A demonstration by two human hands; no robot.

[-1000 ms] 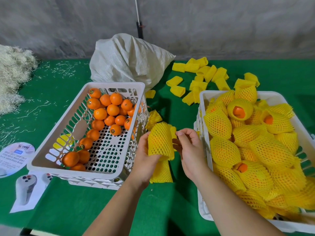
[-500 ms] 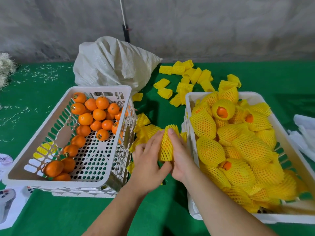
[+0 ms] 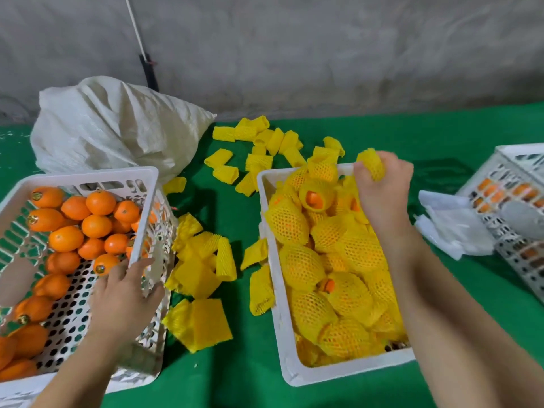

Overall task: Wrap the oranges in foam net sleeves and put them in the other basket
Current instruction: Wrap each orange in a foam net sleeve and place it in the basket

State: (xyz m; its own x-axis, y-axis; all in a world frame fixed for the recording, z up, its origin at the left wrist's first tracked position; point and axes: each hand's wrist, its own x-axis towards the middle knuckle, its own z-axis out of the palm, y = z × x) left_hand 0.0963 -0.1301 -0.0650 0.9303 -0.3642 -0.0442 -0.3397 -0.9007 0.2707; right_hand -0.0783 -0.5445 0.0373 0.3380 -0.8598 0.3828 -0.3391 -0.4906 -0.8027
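Note:
A white basket [image 3: 147, 201] on the left holds several bare oranges [image 3: 66, 238]. My left hand [image 3: 123, 293] reaches into it over its right wall, fingers stretched toward an orange [image 3: 104, 265], holding nothing I can see. A second white basket [image 3: 273, 278] on the right is piled with oranges wrapped in yellow foam net sleeves [image 3: 301, 266]. My right hand [image 3: 382, 184] is over that basket's far end and grips a wrapped orange [image 3: 372, 163]. Loose yellow sleeves [image 3: 203, 269] lie on the green table between the baskets.
More empty sleeves [image 3: 259, 148] are scattered behind the right basket. A white woven sack [image 3: 112, 128] sits at the back left. At the right edge stand another white basket [image 3: 518, 207] and some white plastic bags [image 3: 453, 228]. A grey wall closes the back.
Both hands were together sleeving an orange between the baskets. Now my right hand has carried it over the right basket's far end, and my left hand has gone into the left basket.

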